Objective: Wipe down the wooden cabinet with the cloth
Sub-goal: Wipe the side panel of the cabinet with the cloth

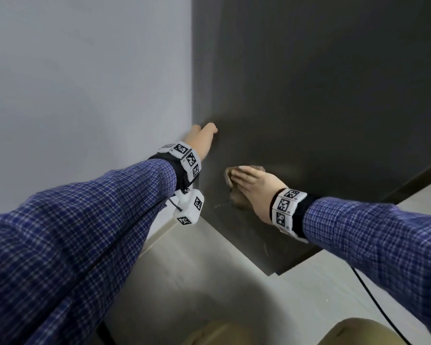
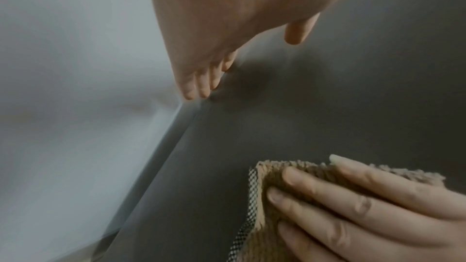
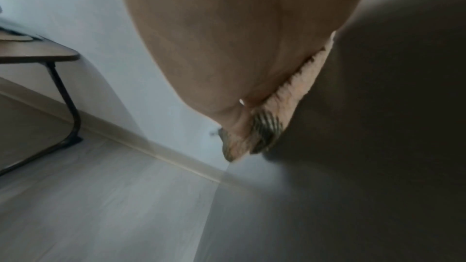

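Your right hand [image 1: 253, 181] pressed the cloth [image 2: 279, 206] flat on the cabinet [image 1: 321, 95]; your left hand [image 1: 204, 138], fingers straight, touched its edge at the wall side.

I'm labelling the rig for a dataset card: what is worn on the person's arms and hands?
Both arms wear blue-and-white checked sleeves. Each wrist carries a black strap with white blocks printed with black square markers: left wristband, right wristband. A white marker cube hangs below the left wrist. The hands are bare.

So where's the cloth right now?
The cloth is pressed flat against the dark cabinet side under the right hand, low down, right of the left hand.
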`<state>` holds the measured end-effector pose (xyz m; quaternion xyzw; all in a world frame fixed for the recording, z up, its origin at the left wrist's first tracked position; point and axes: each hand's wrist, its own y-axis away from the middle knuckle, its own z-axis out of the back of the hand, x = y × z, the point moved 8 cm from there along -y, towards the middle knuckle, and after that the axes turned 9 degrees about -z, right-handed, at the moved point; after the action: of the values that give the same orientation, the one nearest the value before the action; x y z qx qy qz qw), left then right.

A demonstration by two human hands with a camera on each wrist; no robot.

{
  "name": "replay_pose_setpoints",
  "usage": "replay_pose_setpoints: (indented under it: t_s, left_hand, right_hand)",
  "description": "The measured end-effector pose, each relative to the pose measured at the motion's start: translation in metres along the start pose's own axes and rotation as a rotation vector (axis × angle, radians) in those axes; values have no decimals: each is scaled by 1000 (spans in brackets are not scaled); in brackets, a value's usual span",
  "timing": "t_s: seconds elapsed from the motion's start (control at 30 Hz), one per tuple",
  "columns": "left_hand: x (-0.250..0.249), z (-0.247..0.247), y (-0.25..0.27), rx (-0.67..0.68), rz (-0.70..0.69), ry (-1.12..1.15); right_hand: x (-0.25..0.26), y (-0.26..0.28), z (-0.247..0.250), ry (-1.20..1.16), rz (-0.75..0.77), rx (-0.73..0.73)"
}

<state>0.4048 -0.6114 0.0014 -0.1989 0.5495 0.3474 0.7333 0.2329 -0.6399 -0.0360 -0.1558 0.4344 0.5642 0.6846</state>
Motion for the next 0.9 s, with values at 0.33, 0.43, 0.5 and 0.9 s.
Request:
replay_pose_setpoints:
  t_s: [0.33,0.43,0.5,0.9]
  left_hand:
    - [16,-1,-9,2,-19,5]
    - [17,-5,-4,15,-15,-10]
    - [19,-9,-1,5,-17,-7]
    - [52,-23,-9,-18,-141,33]
  right_hand:
    - [113,96,-156,-199,270,607]
    - [87,59,-114,-181,142,415]
    - [71,31,-81,-109,117,266]
    - [169,52,-203,-342,142,577]
